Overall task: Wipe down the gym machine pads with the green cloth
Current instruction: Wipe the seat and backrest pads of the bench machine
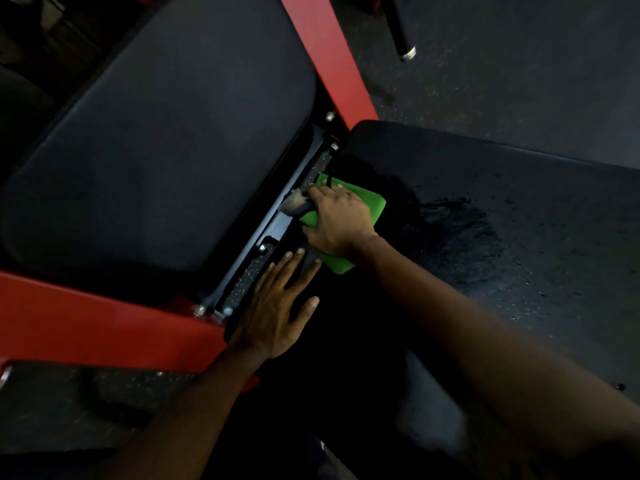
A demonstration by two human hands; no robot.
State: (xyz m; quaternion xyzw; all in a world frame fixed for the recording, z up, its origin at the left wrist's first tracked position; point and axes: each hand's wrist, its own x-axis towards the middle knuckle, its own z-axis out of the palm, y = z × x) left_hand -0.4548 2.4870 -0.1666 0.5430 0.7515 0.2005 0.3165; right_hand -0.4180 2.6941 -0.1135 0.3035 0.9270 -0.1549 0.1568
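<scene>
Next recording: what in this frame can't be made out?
All head view:
- Whether the right hand grips or only presses the folded green cloth: its fingers curl out of sight over the pad edge.
- The small pale object at those fingers: too blurred to identify.
- The near end of the black padded seat: lost in dark shadow.
- The large black back pad: cut off by the top edge.

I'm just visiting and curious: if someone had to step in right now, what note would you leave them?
Left hand: open, flat on the seat pad.
Right hand: fingers curled on the green cloth, at the seat pad's edge by the gap.
Done: wet streaks cover part of the seat pad.
Left: the rest of the seat pad; the back pad shows no wet marks.
</scene>
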